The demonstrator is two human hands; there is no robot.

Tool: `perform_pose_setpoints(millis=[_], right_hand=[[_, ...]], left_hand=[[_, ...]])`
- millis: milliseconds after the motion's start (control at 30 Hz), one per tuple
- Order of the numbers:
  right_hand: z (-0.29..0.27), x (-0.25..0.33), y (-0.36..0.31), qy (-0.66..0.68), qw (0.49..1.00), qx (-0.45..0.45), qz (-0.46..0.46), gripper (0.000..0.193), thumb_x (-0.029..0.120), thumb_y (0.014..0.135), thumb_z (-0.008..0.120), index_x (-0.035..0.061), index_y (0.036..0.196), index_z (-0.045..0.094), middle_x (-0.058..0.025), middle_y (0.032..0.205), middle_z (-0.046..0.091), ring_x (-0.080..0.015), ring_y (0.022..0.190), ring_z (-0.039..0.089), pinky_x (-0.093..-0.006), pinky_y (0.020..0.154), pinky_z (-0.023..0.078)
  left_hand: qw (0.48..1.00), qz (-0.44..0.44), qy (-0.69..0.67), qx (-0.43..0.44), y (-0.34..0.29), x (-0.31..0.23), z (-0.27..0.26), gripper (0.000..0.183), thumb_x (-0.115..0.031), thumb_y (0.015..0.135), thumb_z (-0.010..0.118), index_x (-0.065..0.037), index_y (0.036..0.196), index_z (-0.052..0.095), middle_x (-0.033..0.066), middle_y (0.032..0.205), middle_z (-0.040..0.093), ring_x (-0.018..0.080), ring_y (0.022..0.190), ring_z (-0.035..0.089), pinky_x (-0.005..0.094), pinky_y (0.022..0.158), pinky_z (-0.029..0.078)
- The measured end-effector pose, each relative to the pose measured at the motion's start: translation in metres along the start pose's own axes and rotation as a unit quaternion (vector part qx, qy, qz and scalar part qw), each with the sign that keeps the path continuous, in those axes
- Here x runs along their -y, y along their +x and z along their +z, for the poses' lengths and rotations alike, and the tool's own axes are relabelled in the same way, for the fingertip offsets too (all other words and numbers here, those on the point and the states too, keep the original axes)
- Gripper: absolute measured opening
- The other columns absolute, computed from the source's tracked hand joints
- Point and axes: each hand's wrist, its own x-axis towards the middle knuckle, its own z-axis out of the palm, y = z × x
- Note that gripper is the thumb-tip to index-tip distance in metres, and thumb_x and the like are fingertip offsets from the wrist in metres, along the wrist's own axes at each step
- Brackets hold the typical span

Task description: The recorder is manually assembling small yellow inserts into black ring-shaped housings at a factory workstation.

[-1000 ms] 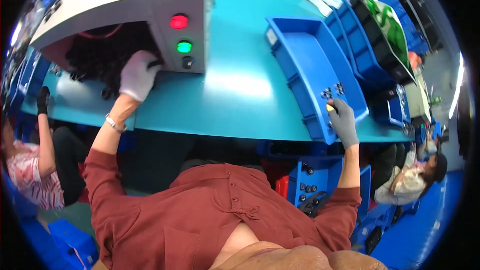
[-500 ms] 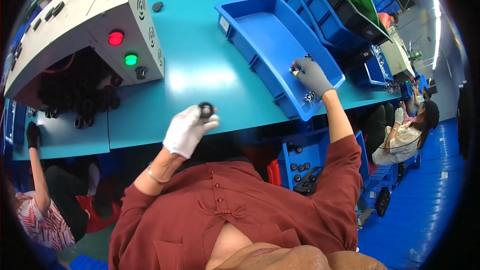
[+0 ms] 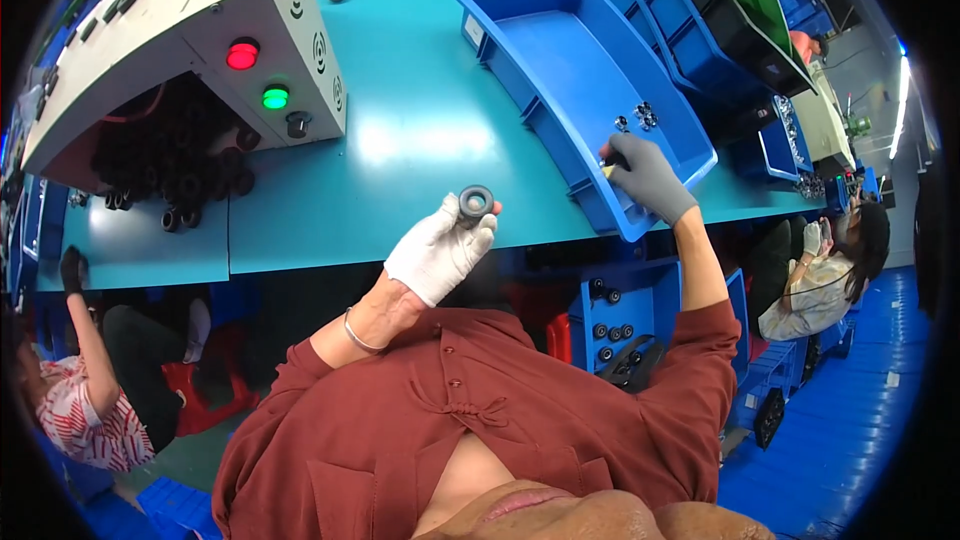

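a: what's the bench like?
b: a teal table (image 3: 400, 210), glossy, with a white machine housing (image 3: 240, 0) at its left. the housing shows a red light (image 3: 242, 54) above a green light (image 3: 275, 97), and a heap of black rings (image 3: 165, 155) spills from its dark opening.
a: and the left hand?
b: the left hand (image 3: 440, 255), in a white glove, is turned partly palm up near the table's front edge. its thumb and fingers are closed on the rim of a black ring (image 3: 465, 203), held up clear of the table with its round face showing.
a: the right one?
b: the right hand (image 3: 652, 182) wears a grey glove and is over the near end of a long blue tray (image 3: 540, 120). its fingers are curled in toward the thumb; i cannot tell whether they grip anything.
a: anything in that tray?
b: small shiny metal parts (image 3: 645, 117), just beyond the right hand's fingers.
a: lower down?
b: a blue bin (image 3: 652, 285) below the table edge, holding black wheels (image 3: 600, 331).
a: anyone else?
b: one person (image 3: 85, 405) in a striped top at far left, another in a pale top at far right.
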Motion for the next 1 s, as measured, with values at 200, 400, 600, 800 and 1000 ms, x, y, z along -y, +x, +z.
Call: perform_pose_setpoints(millis=[200,400,600,800,1000], right_hand=[[-0.005,0.063,-0.046,0.169,0.968,-0.183,-0.016,0.022,0.001,0.084,0.068,-0.0044,0.105,0.065,-0.0119,0.096,0.065,-0.0188,0.087,0.065,-0.0288,0.082,0.05],[0.024,0.104,-0.085,0.195,0.954,-0.203,-0.104,0.026,-0.004,0.08,0.071,-0.0034,0.106,0.066,-0.0102,0.101,0.065,-0.0156,0.087,0.063,-0.0269,0.08,0.05],[0.08,0.102,-0.09,0.4,0.901,-0.163,-0.039,0.027,-0.005,0.084,0.07,-0.0038,0.111,0.065,-0.0083,0.106,0.064,-0.013,0.095,0.064,-0.0254,0.084,0.052],[0.109,0.11,-0.084,0.489,0.86,-0.142,0.034,0.028,-0.005,0.087,0.066,-0.0022,0.115,0.064,-0.0028,0.108,0.065,-0.0087,0.099,0.062,-0.0231,0.087,0.051],[0.108,0.115,-0.078,0.515,0.847,-0.119,0.052,0.027,-0.003,0.089,0.067,-0.002,0.116,0.064,-0.0029,0.105,0.066,-0.0079,0.096,0.063,-0.0227,0.086,0.05]], left_hand=[[0.999,0.01,0.03,0.019,0.0,0.007,0.005,0.04,-0.025,0.103,0.056,0.006,0.128,0.049,0.0195,0.123,0.057,0.0261,0.1,0.062,0.035,0.09,0.06],[0.988,0.057,0.141,0.009,-0.002,0.017,0.003,0.05,-0.021,0.093,0.072,0.004,0.131,0.05,0.0154,0.118,0.058,0.0238,0.1,0.06,0.0354,0.089,0.057],[0.708,0.263,0.648,-0.094,-0.005,0.02,0.011,0.049,0.002,0.083,0.075,0.003,0.129,0.056,0.0074,0.112,0.061,0.0146,0.102,0.06,0.0284,0.089,0.052],[0.68,0.313,0.655,-0.103,-0.005,0.025,0.007,0.051,0.009,0.078,0.077,0.002,0.124,0.058,0.006,0.114,0.061,0.0134,0.102,0.061,0.027,0.09,0.053],[0.745,0.267,0.602,-0.11,-0.007,0.024,0.007,0.051,0.007,0.08,0.076,0.004,0.127,0.057,0.0088,0.116,0.062,0.0145,0.104,0.062,0.0277,0.091,0.054]])
